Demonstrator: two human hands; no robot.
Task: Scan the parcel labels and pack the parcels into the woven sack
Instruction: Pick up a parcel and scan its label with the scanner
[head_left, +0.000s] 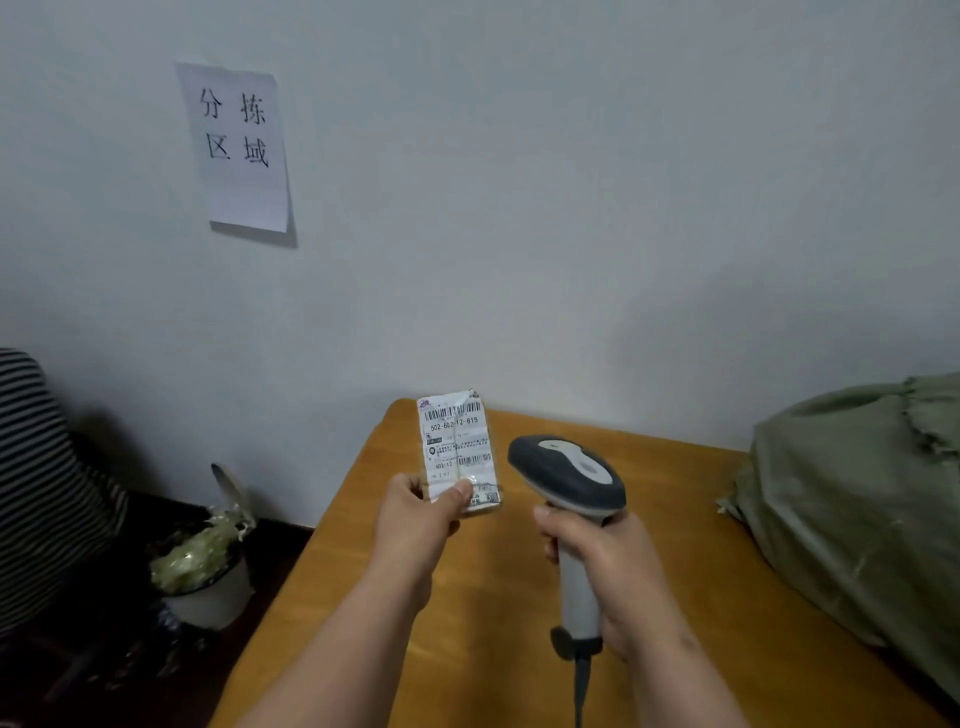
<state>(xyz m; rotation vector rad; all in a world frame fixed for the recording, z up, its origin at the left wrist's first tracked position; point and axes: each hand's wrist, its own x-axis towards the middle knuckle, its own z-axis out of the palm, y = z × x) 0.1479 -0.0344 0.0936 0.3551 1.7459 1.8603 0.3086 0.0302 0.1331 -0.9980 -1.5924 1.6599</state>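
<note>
- Landmark: the wooden bench (467, 597), its far edge against the pale wall (571, 208).
- Parcel (460, 452): a small flat packet held in the air above the far left corner of the bench. Its long axis runs nearly upright, leaning slightly, with the top end toward the wall. The white shipping label (456, 441) faces the camera; barcodes run across its top and middle, and the printed number reads right way up.
- Left hand (415, 519): above the left part of the bench. It holds the parcel by the bottom end, thumb pressed on the label face and the fingers (410, 483) curled behind the packet, so the grip is a pinch on the lower edge.
- Barcode scanner (569, 478): above the middle of the bench, just right of the parcel and not touching it. Its dark grey head with a white top panel is at the far end and points away from the camera toward the wall; the light grey handle runs down toward the camera, with a cable leaving its base.
- Right hand (608, 566): wrapped round the scanner handle, fingers closed on it, with the index finger at the front under the head.
- Woven sack (857, 509): green, bulky, resting on the right end of the bench, its frayed mouth toward the wall.
- Left of the bench, on the dark floor: a white waste bin (208, 577) stuffed with crumpled plastic.
- On the wall above and left of the bench: a paper sign (236, 148) with four printed characters.
</note>
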